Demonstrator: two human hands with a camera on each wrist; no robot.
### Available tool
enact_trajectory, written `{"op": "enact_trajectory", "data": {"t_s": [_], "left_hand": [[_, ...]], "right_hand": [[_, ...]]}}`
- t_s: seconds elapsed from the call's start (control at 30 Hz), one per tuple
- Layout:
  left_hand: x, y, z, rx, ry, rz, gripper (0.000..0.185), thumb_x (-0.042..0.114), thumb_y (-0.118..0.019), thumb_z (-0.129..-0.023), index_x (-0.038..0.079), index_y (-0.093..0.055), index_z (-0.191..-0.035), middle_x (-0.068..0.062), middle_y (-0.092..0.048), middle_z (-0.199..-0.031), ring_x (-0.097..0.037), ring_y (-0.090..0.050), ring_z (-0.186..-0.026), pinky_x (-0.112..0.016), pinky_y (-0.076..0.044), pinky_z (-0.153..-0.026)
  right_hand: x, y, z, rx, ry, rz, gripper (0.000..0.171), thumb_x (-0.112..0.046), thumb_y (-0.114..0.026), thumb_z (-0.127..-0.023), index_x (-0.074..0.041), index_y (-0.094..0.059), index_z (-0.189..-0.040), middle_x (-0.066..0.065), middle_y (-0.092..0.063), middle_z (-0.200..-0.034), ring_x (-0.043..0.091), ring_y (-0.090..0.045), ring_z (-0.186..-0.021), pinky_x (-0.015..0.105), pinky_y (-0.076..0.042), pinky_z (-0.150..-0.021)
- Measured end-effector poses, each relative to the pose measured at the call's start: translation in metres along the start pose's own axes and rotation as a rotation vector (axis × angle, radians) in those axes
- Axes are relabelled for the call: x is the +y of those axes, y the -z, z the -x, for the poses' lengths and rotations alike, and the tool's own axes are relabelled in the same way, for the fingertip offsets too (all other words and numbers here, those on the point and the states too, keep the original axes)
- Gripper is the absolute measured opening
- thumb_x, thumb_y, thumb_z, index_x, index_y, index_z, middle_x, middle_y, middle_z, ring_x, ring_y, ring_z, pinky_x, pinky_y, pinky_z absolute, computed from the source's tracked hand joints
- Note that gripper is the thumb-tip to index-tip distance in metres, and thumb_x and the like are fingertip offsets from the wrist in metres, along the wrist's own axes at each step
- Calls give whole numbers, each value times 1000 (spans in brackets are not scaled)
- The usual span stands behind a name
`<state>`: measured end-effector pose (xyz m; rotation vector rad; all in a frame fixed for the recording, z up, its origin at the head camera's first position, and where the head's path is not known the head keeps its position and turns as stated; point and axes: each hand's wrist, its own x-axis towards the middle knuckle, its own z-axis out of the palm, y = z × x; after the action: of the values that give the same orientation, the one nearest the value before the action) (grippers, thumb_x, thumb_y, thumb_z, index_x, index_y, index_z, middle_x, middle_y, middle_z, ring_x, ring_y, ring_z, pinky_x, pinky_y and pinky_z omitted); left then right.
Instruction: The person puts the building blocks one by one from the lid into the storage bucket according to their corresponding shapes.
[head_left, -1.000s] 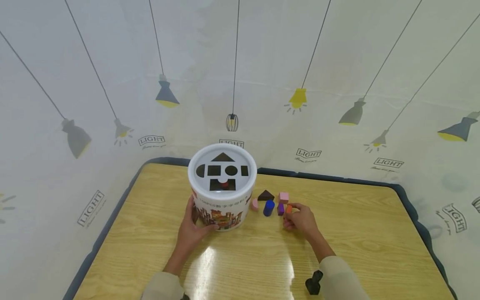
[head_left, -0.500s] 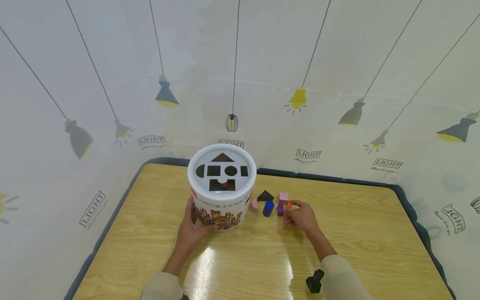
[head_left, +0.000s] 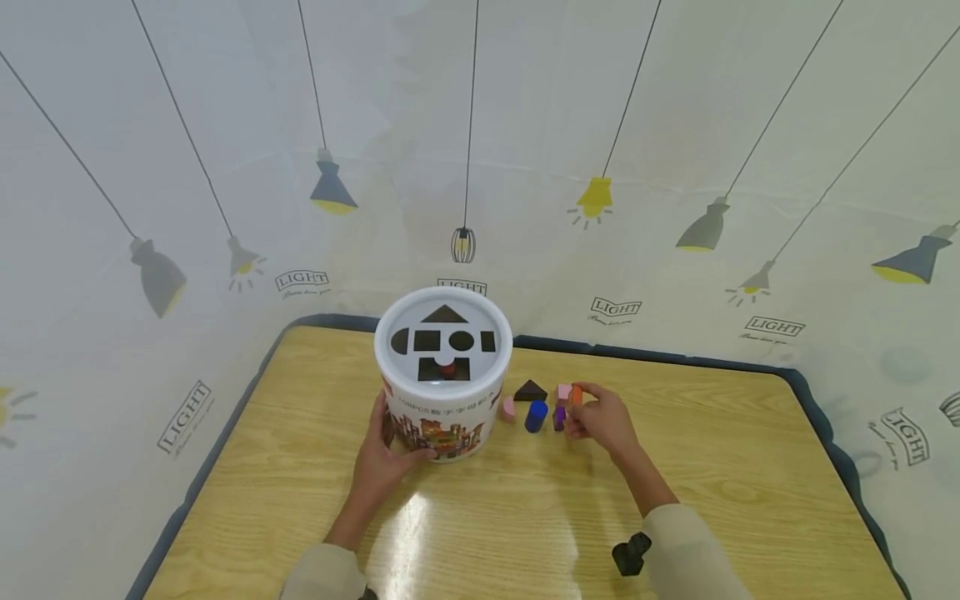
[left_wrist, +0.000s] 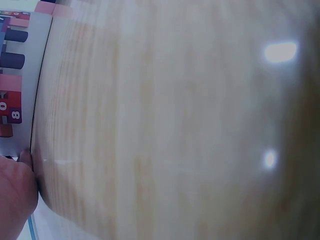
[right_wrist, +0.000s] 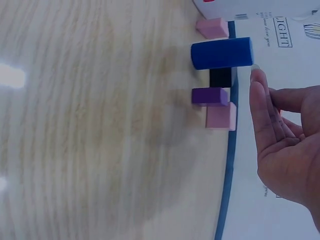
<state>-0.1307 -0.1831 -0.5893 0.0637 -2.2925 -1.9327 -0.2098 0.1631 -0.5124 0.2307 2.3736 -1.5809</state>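
Note:
A white bucket (head_left: 444, 400) with a shape-cut lid (head_left: 444, 337) stands at the table's back middle. My left hand (head_left: 386, 450) grips its lower left side; in the left wrist view only the bucket's printed wall (left_wrist: 15, 75) and a bit of my hand (left_wrist: 14, 197) show. My right hand (head_left: 581, 402) pinches a small orange block (head_left: 576, 394), held just above the table beside a pink cube (head_left: 563, 391) and a purple block (head_left: 559, 417). The right wrist view shows my right hand (right_wrist: 280, 140) with fingers curled beside the blocks; the orange block is hidden there.
Right of the bucket lie a pink half-round (head_left: 510, 408), a blue cylinder (head_left: 536, 415) and a dark triangle (head_left: 530, 390). A red piece (head_left: 447, 367) shows through a lid hole. The wooden table (head_left: 480, 517) has a dark rim, with a lamp-printed curtain behind.
My right hand has lifted the orange block off the table and moved it slightly back, toward the pink cube. The left hand and bucket stay put.

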Motion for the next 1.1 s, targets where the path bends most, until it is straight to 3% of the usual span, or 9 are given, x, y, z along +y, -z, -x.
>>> {"op": "enact_trajectory", "data": {"t_s": [0.23, 0.5, 0.63, 0.73, 0.97, 1.1], "left_hand": [[3, 0, 1, -5, 8, 5, 123, 22, -93, -63, 46, -12, -153, 2, -26, -159, -21, -27, -145, -34, -24, -122], [32, 3, 8, -36, 27, 1, 122, 15, -90, -66, 31, -10, -157, -6, -23, -160, -28, -24, -146, -41, -23, -122], [36, 3, 9, -38, 42, -6, 121, 15, -90, -67, 32, -10, -157, -5, -23, -160, -26, -25, -146, -40, -23, -122], [34, 3, 8, -38, 39, -5, 122, 14, -90, -66, 30, -10, -157, -7, -24, -160, -27, -25, -146, -40, -23, -122], [3, 0, 1, -11, -7, 15, 122, 17, -92, -64, 44, -13, -153, 2, -28, -158, -22, -28, -145, -34, -24, -122], [2, 0, 0, -7, -24, 5, 122, 19, -92, -64, 46, -13, -153, 2, -29, -157, -21, -30, -144, -32, -25, -121]], "right_hand": [[-17, -1, 3, -13, 38, -26, 54, -4, -60, -91, 3, -45, -142, 16, -71, -77, 18, -69, -58, 38, -64, -63], [-37, -4, 10, -26, 76, -23, 53, -6, -62, -91, 1, -46, -142, 17, -71, -78, 17, -69, -59, 38, -64, -64], [-45, -4, 13, -44, 89, -30, 54, -4, -61, -92, 1, -45, -143, 15, -71, -76, 19, -69, -59, 40, -64, -65], [-49, -4, 15, -56, 96, -29, 55, -5, -61, -92, 2, -43, -144, 16, -71, -76, 20, -69, -60, 41, -64, -65], [-58, -5, 18, -29, 119, -17, 54, -7, -61, -91, 1, -45, -143, 19, -70, -78, 19, -69, -59, 34, -64, -61], [-66, -5, 21, -26, 132, -10, 54, -8, -62, -92, 1, -46, -142, 14, -70, -73, 19, -69, -59, 36, -64, -62]]}}
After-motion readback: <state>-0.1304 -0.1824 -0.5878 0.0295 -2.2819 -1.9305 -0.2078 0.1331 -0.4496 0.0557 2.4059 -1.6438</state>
